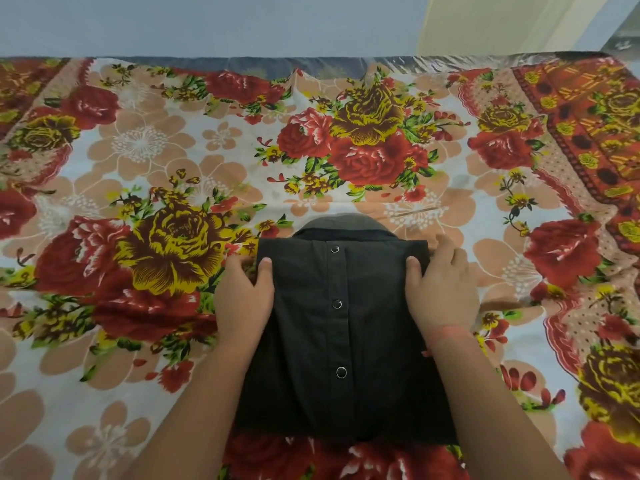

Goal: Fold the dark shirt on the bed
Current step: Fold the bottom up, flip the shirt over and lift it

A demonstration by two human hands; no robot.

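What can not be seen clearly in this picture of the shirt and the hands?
Head view only:
- Fingers of the left hand and right hand: under the shirt edges, only the thumbs show.
- Sleeves: folded out of sight.
- Collar: partly hidden behind the folded top edge.
- Forearms: cut off by the bottom edge.
- Bed far side: blurred.

We see the folded shirt [341, 327] lying on the bed [173, 150] near its front edge, our left hand [242, 296] and right hand [441, 289] on either side

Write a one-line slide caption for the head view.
Both hands, left and right, grip the far corners of a folded dark shirt on a floral bedsheet.
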